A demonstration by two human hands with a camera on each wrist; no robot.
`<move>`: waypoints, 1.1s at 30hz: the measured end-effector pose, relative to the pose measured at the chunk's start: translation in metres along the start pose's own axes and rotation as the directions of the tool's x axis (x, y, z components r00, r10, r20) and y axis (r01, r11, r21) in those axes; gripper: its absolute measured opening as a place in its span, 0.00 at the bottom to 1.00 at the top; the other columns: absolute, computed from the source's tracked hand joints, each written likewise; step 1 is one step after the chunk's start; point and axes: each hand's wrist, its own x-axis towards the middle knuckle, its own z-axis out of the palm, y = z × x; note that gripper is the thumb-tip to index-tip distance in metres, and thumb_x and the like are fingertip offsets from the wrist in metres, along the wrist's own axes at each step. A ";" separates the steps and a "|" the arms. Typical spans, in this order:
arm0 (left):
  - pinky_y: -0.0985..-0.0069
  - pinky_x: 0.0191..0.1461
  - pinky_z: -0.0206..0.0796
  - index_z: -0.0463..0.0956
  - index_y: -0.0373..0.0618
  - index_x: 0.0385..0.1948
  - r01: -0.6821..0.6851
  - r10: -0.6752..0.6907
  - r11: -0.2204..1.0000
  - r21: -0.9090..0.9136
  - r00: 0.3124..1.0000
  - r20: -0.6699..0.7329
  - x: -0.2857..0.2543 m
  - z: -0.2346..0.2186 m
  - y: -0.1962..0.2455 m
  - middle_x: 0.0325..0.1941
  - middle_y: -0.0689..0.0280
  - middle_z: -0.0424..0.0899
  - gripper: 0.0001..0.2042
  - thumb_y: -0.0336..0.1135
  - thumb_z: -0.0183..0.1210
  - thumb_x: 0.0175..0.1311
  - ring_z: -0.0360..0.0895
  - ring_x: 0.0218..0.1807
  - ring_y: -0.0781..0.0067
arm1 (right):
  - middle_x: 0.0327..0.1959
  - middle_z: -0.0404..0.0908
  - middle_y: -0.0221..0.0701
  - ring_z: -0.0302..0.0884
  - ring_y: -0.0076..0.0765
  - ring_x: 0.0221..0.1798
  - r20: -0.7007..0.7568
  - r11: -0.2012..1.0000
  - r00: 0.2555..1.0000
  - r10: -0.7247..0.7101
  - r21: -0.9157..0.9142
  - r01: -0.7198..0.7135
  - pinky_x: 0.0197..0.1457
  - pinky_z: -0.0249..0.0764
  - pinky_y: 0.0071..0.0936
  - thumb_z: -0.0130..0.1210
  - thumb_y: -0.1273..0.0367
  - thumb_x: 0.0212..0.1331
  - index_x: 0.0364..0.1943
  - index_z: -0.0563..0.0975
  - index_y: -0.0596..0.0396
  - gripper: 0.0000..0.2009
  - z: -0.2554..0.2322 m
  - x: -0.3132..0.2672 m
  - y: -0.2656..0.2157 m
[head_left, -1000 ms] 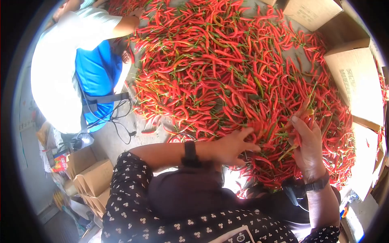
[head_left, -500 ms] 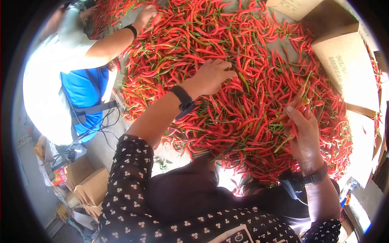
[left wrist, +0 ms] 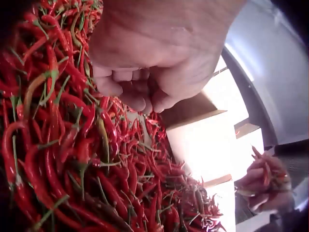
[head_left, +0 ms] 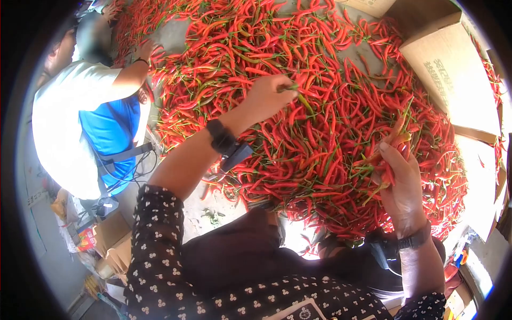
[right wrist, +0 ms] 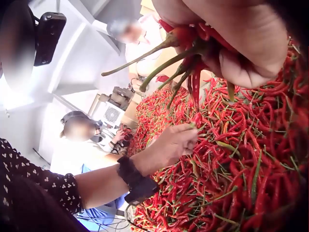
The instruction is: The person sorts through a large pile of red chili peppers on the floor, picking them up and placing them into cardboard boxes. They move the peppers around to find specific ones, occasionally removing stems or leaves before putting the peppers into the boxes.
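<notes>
A wide heap of red chili peppers (head_left: pixel 330 128), many with green stems, spreads before me. My left hand (head_left: pixel 265 100) reaches out over its middle, thumb and fingertips pinching a red chili pepper (right wrist: pixel 197 118) at its green stem end. In the left wrist view, that hand's curled fingers hide most of what they hold. My right hand (head_left: pixel 401 189) stays near the heap's right side, fingers curled round several chili peppers (right wrist: pixel 183 41). Their green stems stick out past the fingers in the right wrist view.
Open cardboard boxes (head_left: pixel 453 69) line the right side of the heap. At the left, another person in a white top (head_left: pixel 69 122) sits by the heap, one arm reaching to it. Paper-brown cartons (head_left: pixel 114 240) and cables (head_left: pixel 141 165) lie at the lower left.
My left hand moved from near my lap, up and left to the middle of the heap, and now pinches a chili pepper. The right hand keeps its bunch. The other person's arm has moved.
</notes>
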 end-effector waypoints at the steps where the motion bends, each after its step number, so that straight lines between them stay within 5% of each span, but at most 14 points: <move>1: 0.74 0.37 0.68 0.78 0.43 0.32 0.005 -0.005 1.000 0.005 1.000 -0.004 0.002 0.009 0.002 0.31 0.59 0.80 0.09 0.38 0.57 0.58 0.77 0.32 0.69 | 0.25 0.77 0.25 0.70 0.15 0.23 0.001 0.999 1.000 0.006 0.036 -0.006 0.23 0.61 0.14 0.57 0.69 0.56 0.35 0.76 0.54 0.06 -0.002 0.001 -0.001; 3: 0.64 0.33 0.68 0.78 0.42 0.28 -0.310 0.305 0.865 0.395 0.949 0.076 0.004 0.029 0.006 0.24 0.58 0.78 0.08 0.37 0.59 0.53 0.78 0.30 0.58 | 0.25 0.77 0.25 0.70 0.15 0.23 0.018 0.998 1.000 0.015 0.061 -0.016 0.23 0.61 0.14 0.57 0.69 0.56 0.35 0.76 0.54 0.06 -0.002 0.001 -0.005; 4: 0.64 0.33 0.68 0.78 0.42 0.28 -0.310 0.305 0.862 0.400 0.949 0.078 0.004 0.036 -0.001 0.24 0.58 0.78 0.08 0.37 0.59 0.53 0.78 0.30 0.58 | 0.25 0.77 0.25 0.70 0.16 0.23 0.028 0.996 0.999 0.021 0.085 -0.023 0.23 0.61 0.14 0.57 0.69 0.56 0.35 0.76 0.54 0.06 -0.002 0.001 -0.007; 6: 0.62 0.33 0.67 0.77 0.43 0.24 -0.385 0.253 0.634 0.671 0.923 0.291 0.003 0.047 -0.008 0.23 0.57 0.76 0.05 0.33 0.58 0.50 0.78 0.31 0.58 | 0.25 0.77 0.25 0.70 0.16 0.23 0.047 0.994 0.999 0.019 0.103 -0.024 0.24 0.61 0.14 0.57 0.69 0.56 0.36 0.76 0.54 0.06 -0.004 -0.001 -0.012; 8: 0.60 0.34 0.67 0.77 0.43 0.22 -0.337 0.173 0.615 0.713 0.940 0.294 0.001 0.056 -0.008 0.26 0.56 0.77 0.02 0.29 0.56 0.47 0.78 0.32 0.56 | 0.25 0.77 0.25 0.70 0.16 0.24 0.065 0.992 0.998 0.022 0.119 -0.030 0.24 0.62 0.15 0.57 0.69 0.56 0.36 0.76 0.54 0.06 -0.012 -0.002 -0.018; 13: 0.58 0.33 0.68 0.77 0.41 0.22 -0.433 0.297 0.306 0.848 0.889 0.348 -0.009 0.061 -0.016 0.30 0.59 0.77 0.02 0.27 0.57 0.48 0.77 0.36 0.55 | 0.31 0.77 0.24 0.71 0.18 0.31 0.116 0.991 0.991 0.069 0.107 -0.081 0.27 0.61 0.18 0.53 0.67 0.60 0.39 0.74 0.52 0.07 -0.032 -0.007 -0.010; 16: 0.59 0.35 0.68 0.78 0.43 0.23 -0.249 0.140 0.415 0.875 0.968 0.209 -0.012 0.060 -0.015 0.30 0.60 0.76 0.04 0.31 0.56 0.49 0.77 0.36 0.55 | 0.31 0.77 0.24 0.71 0.18 0.30 0.076 0.994 0.995 0.059 0.087 -0.066 0.27 0.61 0.18 0.53 0.67 0.60 0.39 0.74 0.52 0.07 -0.035 -0.017 -0.005; 20: 0.60 0.35 0.67 0.77 0.43 0.22 -0.358 0.279 0.505 0.785 0.929 0.244 -0.026 0.027 0.002 0.29 0.57 0.78 0.07 0.34 0.54 0.54 0.77 0.32 0.53 | 0.27 0.76 0.25 0.69 0.18 0.26 0.023 0.994 0.998 0.053 0.091 -0.055 0.28 0.62 0.19 0.55 0.67 0.58 0.37 0.75 0.54 0.07 -0.037 -0.026 -0.006; 22: 0.59 0.35 0.66 0.76 0.41 0.22 -0.079 0.052 0.837 0.542 0.997 0.064 -0.041 0.007 0.033 0.26 0.54 0.78 0.11 0.37 0.51 0.58 0.76 0.29 0.51 | 0.27 0.76 0.26 0.69 0.18 0.26 0.045 0.993 0.998 0.038 0.114 -0.043 0.28 0.62 0.17 0.55 0.68 0.58 0.37 0.75 0.54 0.07 -0.042 -0.026 -0.004; 26: 0.58 0.35 0.64 0.75 0.40 0.22 -0.044 0.042 0.841 0.539 0.999 0.015 -0.067 -0.010 0.030 0.23 0.53 0.76 0.13 0.38 0.48 0.61 0.74 0.29 0.49 | 0.27 0.77 0.26 0.69 0.17 0.25 0.089 0.992 0.996 0.025 0.117 -0.036 0.26 0.62 0.16 0.56 0.68 0.58 0.38 0.75 0.53 0.07 -0.044 -0.027 0.000; 30: 0.58 0.32 0.62 0.74 0.39 0.21 0.005 0.128 0.629 0.778 0.986 -0.110 -0.125 -0.056 -0.010 0.21 0.51 0.73 0.13 0.39 0.51 0.59 0.73 0.27 0.50 | 0.29 0.78 0.23 0.72 0.19 0.29 0.126 0.997 0.992 0.022 0.072 -0.032 0.24 0.60 0.18 0.53 0.67 0.60 0.39 0.74 0.51 0.06 -0.047 -0.026 0.003; 31: 0.57 0.34 0.64 0.75 0.42 0.22 0.164 0.028 0.548 0.820 0.976 -0.214 -0.149 -0.076 -0.028 0.25 0.56 0.76 0.11 0.37 0.49 0.59 0.75 0.29 0.52 | 0.29 0.78 0.23 0.73 0.19 0.29 0.143 0.997 0.990 0.018 0.074 -0.029 0.24 0.61 0.18 0.53 0.67 0.60 0.39 0.74 0.50 0.06 -0.047 -0.025 0.003; 32: 0.57 0.37 0.67 0.77 0.46 0.23 0.318 -0.066 0.446 0.837 0.944 -0.323 -0.180 -0.098 -0.056 0.28 0.61 0.80 0.10 0.36 0.47 0.58 0.76 0.31 0.54 | 0.29 0.78 0.23 0.73 0.19 0.29 0.174 0.997 0.984 0.026 0.074 -0.039 0.24 0.61 0.18 0.53 0.67 0.60 0.39 0.74 0.50 0.06 -0.047 -0.024 0.004; 33: 0.58 0.40 0.69 0.78 0.48 0.25 0.329 -0.096 0.140 0.934 0.943 -0.318 -0.221 -0.125 -0.101 0.34 0.63 0.81 0.09 0.33 0.47 0.58 0.78 0.38 0.58 | 0.30 0.78 0.24 0.73 0.19 0.30 0.131 0.995 0.991 0.024 0.091 -0.036 0.25 0.61 0.18 0.53 0.66 0.60 0.39 0.75 0.50 0.07 -0.047 -0.023 0.005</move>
